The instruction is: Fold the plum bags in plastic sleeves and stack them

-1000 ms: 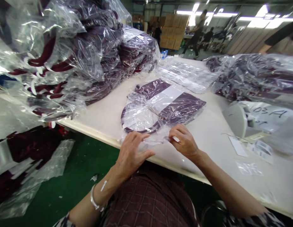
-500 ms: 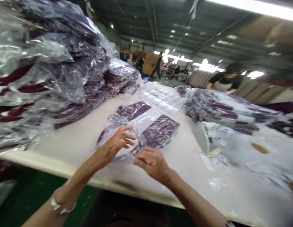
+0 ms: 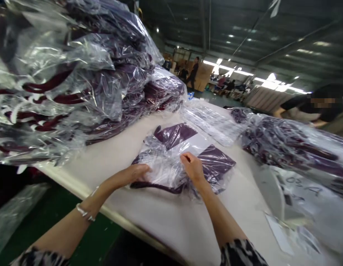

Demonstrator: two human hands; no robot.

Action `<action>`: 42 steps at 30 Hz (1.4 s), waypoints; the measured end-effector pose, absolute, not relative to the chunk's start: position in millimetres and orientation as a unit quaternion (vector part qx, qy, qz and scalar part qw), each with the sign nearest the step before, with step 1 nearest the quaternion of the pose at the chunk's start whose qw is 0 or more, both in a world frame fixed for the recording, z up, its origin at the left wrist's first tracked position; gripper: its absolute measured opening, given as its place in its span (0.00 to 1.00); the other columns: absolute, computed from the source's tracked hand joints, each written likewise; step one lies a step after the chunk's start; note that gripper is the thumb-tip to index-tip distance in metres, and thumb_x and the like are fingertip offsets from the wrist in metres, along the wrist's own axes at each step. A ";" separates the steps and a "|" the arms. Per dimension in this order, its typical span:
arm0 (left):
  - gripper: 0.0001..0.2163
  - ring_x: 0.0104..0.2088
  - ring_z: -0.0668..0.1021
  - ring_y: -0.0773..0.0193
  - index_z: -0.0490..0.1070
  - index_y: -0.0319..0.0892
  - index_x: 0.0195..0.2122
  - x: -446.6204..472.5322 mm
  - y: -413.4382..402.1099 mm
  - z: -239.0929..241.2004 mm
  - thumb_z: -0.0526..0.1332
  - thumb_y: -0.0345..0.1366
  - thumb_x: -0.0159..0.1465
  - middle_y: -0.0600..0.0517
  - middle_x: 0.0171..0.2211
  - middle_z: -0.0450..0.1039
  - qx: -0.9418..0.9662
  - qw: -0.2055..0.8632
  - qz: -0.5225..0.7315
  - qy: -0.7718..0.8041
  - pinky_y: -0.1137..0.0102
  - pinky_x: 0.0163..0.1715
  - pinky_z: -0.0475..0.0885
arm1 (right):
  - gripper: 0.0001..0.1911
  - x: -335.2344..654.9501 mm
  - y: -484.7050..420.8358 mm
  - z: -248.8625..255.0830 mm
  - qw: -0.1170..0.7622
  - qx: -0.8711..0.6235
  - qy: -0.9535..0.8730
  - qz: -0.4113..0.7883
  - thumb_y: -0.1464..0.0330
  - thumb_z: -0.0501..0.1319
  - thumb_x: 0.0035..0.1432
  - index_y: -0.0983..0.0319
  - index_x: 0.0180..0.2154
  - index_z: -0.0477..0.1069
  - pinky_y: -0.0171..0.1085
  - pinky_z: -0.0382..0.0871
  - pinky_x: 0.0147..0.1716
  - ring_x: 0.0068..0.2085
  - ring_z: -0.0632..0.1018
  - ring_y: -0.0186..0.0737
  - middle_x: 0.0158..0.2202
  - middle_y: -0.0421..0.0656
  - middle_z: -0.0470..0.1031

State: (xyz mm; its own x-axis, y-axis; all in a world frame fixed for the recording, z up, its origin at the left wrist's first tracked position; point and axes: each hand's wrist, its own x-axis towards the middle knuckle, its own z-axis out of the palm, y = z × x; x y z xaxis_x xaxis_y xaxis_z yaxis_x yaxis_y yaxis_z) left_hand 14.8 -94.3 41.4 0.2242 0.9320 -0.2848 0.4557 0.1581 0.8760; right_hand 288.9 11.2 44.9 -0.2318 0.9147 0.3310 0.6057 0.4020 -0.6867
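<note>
A folded dark purple garment in a clear plastic bag (image 3: 185,159) lies on the white table (image 3: 166,214) in front of me. My left hand (image 3: 134,173) rests on the bag's near left edge, fingers curled under the plastic. My right hand (image 3: 192,168) presses on the middle of the bag, fingers bent and pinching the film. A bracelet sits on my left wrist.
A tall heap of bagged purple garments (image 3: 77,77) fills the left of the table. More bagged garments (image 3: 288,147) lie at the right, with flat empty bags (image 3: 213,122) behind. Paper tags (image 3: 282,232) lie at the near right. A person (image 3: 312,109) stands at the far right.
Both hands have moved forward onto the bagged garment and now grip its plastic. The camera has turned, so the bag sits more central.
</note>
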 end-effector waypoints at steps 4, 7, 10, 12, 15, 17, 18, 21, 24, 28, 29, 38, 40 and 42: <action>0.17 0.30 0.77 0.59 0.73 0.42 0.47 18.7 -93.9 35.6 0.57 0.47 0.64 0.53 0.29 0.76 0.632 0.396 0.179 0.642 0.69 0.30 0.68 | 0.13 279.9 27.4 15.5 0.321 -0.510 -0.766 0.223 0.60 0.57 0.60 0.59 0.31 0.76 0.37 0.66 0.38 0.34 0.77 0.42 0.31 0.42 0.80; 0.16 0.36 0.79 0.58 0.71 0.44 0.52 27.1 -95.5 41.9 0.58 0.37 0.63 0.51 0.36 0.78 0.667 0.298 0.154 0.665 0.68 0.38 0.70 | 0.12 277.9 23.7 5.9 0.311 -0.524 -0.762 0.218 0.60 0.58 0.60 0.59 0.31 0.75 0.37 0.65 0.38 0.34 0.78 0.42 0.31 0.43 0.80; 0.18 0.46 0.80 0.56 0.69 0.46 0.57 43.8 -79.0 55.7 0.60 0.38 0.66 0.49 0.48 0.78 0.689 0.224 0.169 0.668 0.65 0.48 0.71 | 0.11 277.3 21.5 5.0 0.288 -0.539 -0.762 0.215 0.60 0.60 0.60 0.58 0.31 0.74 0.37 0.63 0.35 0.32 0.77 0.41 0.30 0.42 0.79; 0.16 0.52 0.77 0.53 0.70 0.44 0.55 57.3 -53.6 62.9 0.58 0.41 0.69 0.47 0.51 0.77 0.714 0.177 0.182 0.653 0.62 0.53 0.70 | 0.11 276.6 21.3 6.9 0.280 -0.549 -0.757 0.219 0.59 0.62 0.60 0.58 0.31 0.74 0.36 0.62 0.35 0.32 0.76 0.40 0.30 0.40 0.79; 0.13 0.54 0.76 0.52 0.75 0.41 0.50 74.5 -5.3 63.7 0.57 0.39 0.69 0.45 0.49 0.77 0.746 0.162 0.174 0.621 0.61 0.54 0.69 | 0.09 275.0 20.6 11.3 0.261 -0.560 -0.755 0.220 0.60 0.63 0.60 0.58 0.32 0.74 0.36 0.61 0.34 0.32 0.76 0.40 0.30 0.40 0.78; 0.11 0.47 0.78 0.55 0.77 0.41 0.46 81.8 22.2 58.1 0.60 0.36 0.66 0.47 0.44 0.79 0.751 0.203 0.168 0.605 0.64 0.49 0.71 | 0.07 274.3 19.4 13.4 0.255 -0.560 -0.758 0.215 0.62 0.63 0.60 0.58 0.32 0.74 0.36 0.60 0.34 0.33 0.76 0.39 0.31 0.39 0.78; 0.10 0.44 0.79 0.56 0.78 0.41 0.44 84.2 32.4 54.4 0.62 0.36 0.64 0.48 0.41 0.79 0.752 0.228 0.169 0.595 0.66 0.44 0.72 | 0.07 274.3 18.8 13.8 0.255 -0.560 -0.759 0.213 0.63 0.63 0.60 0.58 0.33 0.74 0.35 0.60 0.34 0.33 0.76 0.38 0.31 0.39 0.78; 0.07 0.34 0.78 0.61 0.79 0.42 0.37 87.6 48.1 43.2 0.64 0.33 0.59 0.52 0.33 0.78 0.750 0.282 0.176 0.571 0.71 0.34 0.69 | 0.06 275.4 18.2 12.4 0.260 -0.555 -0.761 0.210 0.63 0.63 0.61 0.58 0.34 0.75 0.35 0.60 0.34 0.33 0.76 0.37 0.32 0.38 0.78; 0.03 0.31 0.76 0.63 0.77 0.40 0.30 88.1 50.1 34.6 0.64 0.31 0.56 0.53 0.30 0.75 0.735 0.277 0.184 0.591 0.71 0.31 0.66 | 0.05 276.8 20.4 9.8 0.261 -0.554 -0.763 0.207 0.63 0.63 0.62 0.57 0.35 0.75 0.35 0.59 0.34 0.33 0.75 0.37 0.33 0.38 0.78; 0.04 0.30 0.76 0.62 0.75 0.41 0.28 89.1 49.1 26.1 0.62 0.33 0.55 0.52 0.29 0.75 0.710 0.277 0.205 0.614 0.70 0.30 0.66 | 0.04 277.6 20.6 11.8 0.247 -0.560 -0.769 0.186 0.65 0.64 0.63 0.58 0.38 0.74 0.36 0.59 0.32 0.34 0.75 0.39 0.37 0.40 0.76; 0.04 0.31 0.76 0.62 0.75 0.41 0.28 89.8 48.7 24.9 0.61 0.34 0.55 0.51 0.30 0.76 0.707 0.277 0.210 0.615 0.70 0.31 0.67 | 0.02 279.1 18.1 14.3 0.235 -0.560 -0.776 0.171 0.66 0.64 0.64 0.58 0.38 0.74 0.37 0.59 0.32 0.35 0.75 0.40 0.38 0.41 0.76; 0.10 0.31 0.75 0.59 0.73 0.44 0.32 86.3 62.1 17.9 0.57 0.43 0.57 0.55 0.27 0.75 0.717 0.223 0.118 0.649 0.70 0.31 0.63 | 0.06 452.7 -53.9 69.1 0.358 -0.610 -0.706 0.032 0.66 0.62 0.63 0.58 0.41 0.78 0.43 0.67 0.50 0.47 0.77 0.46 0.43 0.45 0.80; 0.11 0.35 0.76 0.58 0.74 0.46 0.35 85.2 65.6 17.5 0.57 0.45 0.59 0.56 0.31 0.77 0.730 0.186 0.090 0.651 0.70 0.33 0.64 | 0.12 528.6 -70.6 85.6 0.418 -0.698 -0.581 -0.009 0.60 0.61 0.62 0.60 0.40 0.78 0.43 0.69 0.49 0.43 0.78 0.47 0.42 0.48 0.81; 0.12 0.41 0.75 0.55 0.76 0.48 0.35 85.1 63.6 19.9 0.57 0.48 0.60 0.55 0.37 0.78 0.746 0.120 0.074 0.651 0.68 0.39 0.65 | 0.17 598.0 -75.3 95.7 0.443 -0.777 -0.447 -0.021 0.58 0.61 0.58 0.62 0.42 0.79 0.43 0.70 0.47 0.41 0.78 0.48 0.41 0.50 0.81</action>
